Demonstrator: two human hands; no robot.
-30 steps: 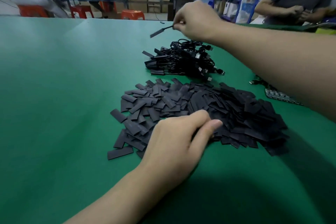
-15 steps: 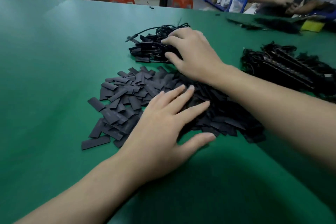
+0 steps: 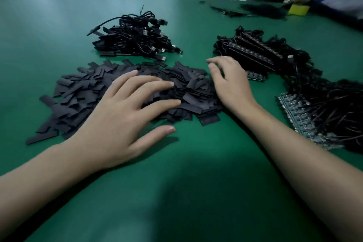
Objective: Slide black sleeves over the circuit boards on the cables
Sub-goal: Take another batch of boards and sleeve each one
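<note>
Left hand (image 3: pixel 125 116) is down flat, fingers spread, on the pile of black sleeves (image 3: pixel 78 92) at centre frame. Right hand (image 3: pixel 231 84) sits at the pile's right edge, fingers loosely bent, holding nothing. Circuit boards (image 3: pixel 294 110) on their cables lie at right, and a cable bundle (image 3: pixel 133 39) lies above the pile on the green table (image 3: pixel 176 182).

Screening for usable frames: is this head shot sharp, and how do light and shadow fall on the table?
Head view: motion blur smears the left hand and the right hand, worst at the right fingertips; head view: the far background is soft too; head view: a broad dark shadow lies on the near green table, with a pale sheen at its far left; head view: wide-angle bowing towards the edges.
</note>
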